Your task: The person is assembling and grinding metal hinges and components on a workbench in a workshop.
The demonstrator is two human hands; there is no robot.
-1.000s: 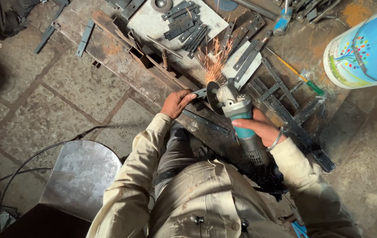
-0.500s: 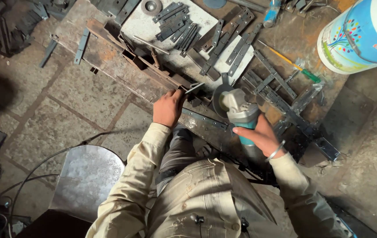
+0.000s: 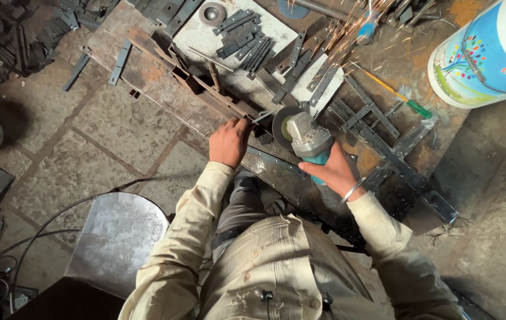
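While sparks fly, right hand [image 3: 331, 172] has fingers clamped round angle grinder [image 3: 306, 137]. Left hand [image 3: 229, 142] pinches metal strip [image 3: 263, 116], fingers together, beside grinder disc [image 3: 281, 123].

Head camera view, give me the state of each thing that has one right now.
angle grinder: running, sparks flying off, gripped by right hand
small metal strip: pinned by left hand, against the disc
bucket: upright
screwdriver: lying flat, untouched
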